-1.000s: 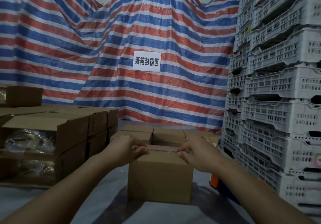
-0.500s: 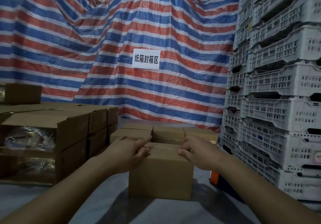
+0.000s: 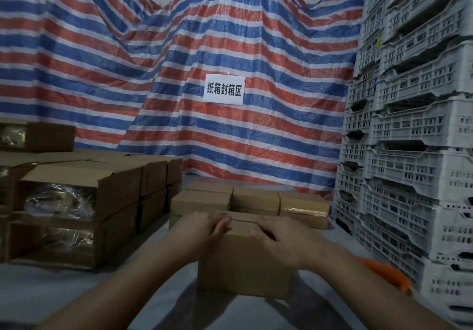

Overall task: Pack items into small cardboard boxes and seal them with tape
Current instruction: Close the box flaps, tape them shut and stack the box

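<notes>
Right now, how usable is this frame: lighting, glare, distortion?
Head view: dim and flat, with soft shadow under the forearms; the plastic-wrapped items in the open cartons catch glare; wide-angle bending tilts the crate stack; both hands, left hand and right hand, and the small box stay readable.

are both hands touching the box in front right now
Touching. The head view shows the left hand and the right hand lying flat on the top flaps of the cardboard box, no gap visible.
</notes>
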